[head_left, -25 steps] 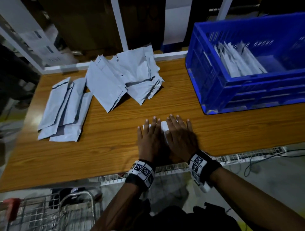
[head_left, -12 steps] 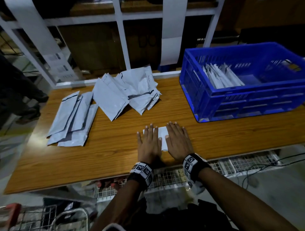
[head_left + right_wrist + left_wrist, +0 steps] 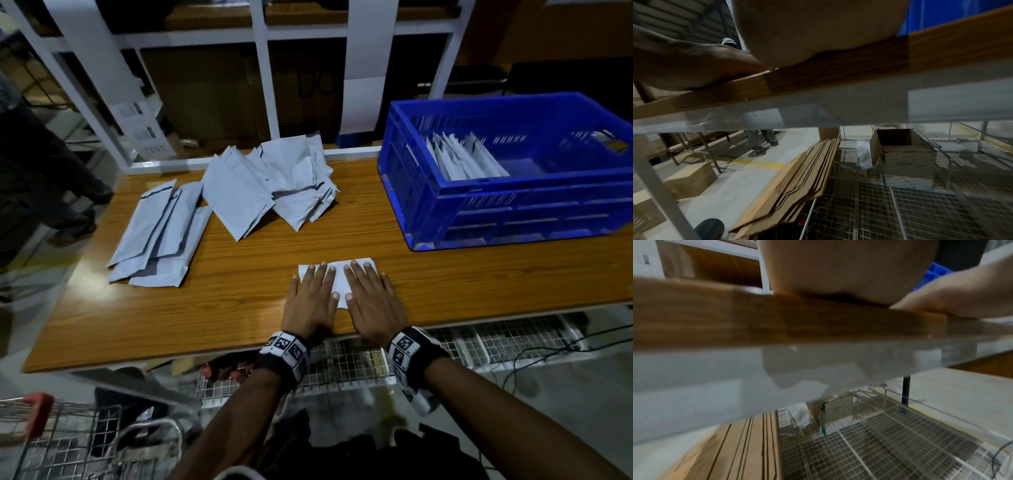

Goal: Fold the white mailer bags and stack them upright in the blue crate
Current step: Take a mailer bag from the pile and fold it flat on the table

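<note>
A folded white mailer bag point(image 3: 339, 282) lies flat near the front edge of the wooden table point(image 3: 239, 291). My left hand point(image 3: 313, 296) and right hand point(image 3: 371, 296) press on it side by side, fingers straight, covering most of it. The blue crate point(image 3: 534, 192) stands at the right of the table with several folded bags point(image 3: 462, 159) upright inside it. Unfolded bags lie in one pile at the left point(image 3: 157, 236) and another at the back middle point(image 3: 267, 192). The wrist views show only the heels of my left hand point(image 3: 849, 272) and right hand point(image 3: 818, 29) on the table edge.
A white rack point(image 3: 263, 85) rises behind the table. A person point(image 3: 41, 178) stands off the left end. Below the table is a wire mesh shelf point(image 3: 359, 363) with flattened cardboard point(image 3: 797, 178). A metal cart point(image 3: 68, 438) stands at my lower left and cables point(image 3: 548, 353) trail at the right.
My hands have slid slightly apart on the folded bag, so more of it shows between them. The head view has lifted, showing more of the rack and crate.
</note>
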The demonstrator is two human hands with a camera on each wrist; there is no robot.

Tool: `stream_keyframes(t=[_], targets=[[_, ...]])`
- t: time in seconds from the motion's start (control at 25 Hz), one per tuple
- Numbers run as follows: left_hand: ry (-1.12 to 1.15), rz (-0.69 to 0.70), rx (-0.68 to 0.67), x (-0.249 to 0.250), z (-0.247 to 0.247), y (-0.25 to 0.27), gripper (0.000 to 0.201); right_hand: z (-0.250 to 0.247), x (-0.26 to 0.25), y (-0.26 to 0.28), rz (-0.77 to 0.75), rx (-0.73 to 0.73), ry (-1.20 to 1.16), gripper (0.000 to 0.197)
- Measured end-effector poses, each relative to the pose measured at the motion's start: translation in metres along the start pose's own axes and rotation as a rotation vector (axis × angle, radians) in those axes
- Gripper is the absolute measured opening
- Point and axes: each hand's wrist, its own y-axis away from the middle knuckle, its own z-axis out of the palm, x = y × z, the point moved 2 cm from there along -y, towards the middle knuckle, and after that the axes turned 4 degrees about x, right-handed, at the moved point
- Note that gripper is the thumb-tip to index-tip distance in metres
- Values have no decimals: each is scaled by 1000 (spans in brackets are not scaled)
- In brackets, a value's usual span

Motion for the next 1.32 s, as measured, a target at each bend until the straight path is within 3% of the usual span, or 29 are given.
stream_keyframes(t=[0.4,0.64,0.84,0.92,1.0,1.08,1.2,1.32], targets=[[-26,-21,-61,1,1,-17,55,7,-1,-10,-37,209,58,50],[-133,-76,-172,9,-9,-23,58,-6,-11,-20,85,-43,110,66],[-173,-13,-20,2,-1,2,64,-13,-12,-16,103,-190,74,59],[-126,-30,30,-1,2,15,72,-24,-18,-19,146,-154,54,54],[-76,-57,30,-1,2,22,75,-33,-23,-25,164,-23,32,45],[4,-59,32,-2,-2,24,69,-30,-28,-26,133,39,37,44],[109,-33,43,-12,-11,21,55,-9,-27,-18,93,50,34,56],[78,-20,15,-23,-14,20,54,-3,-26,-17,74,21,60,59]])
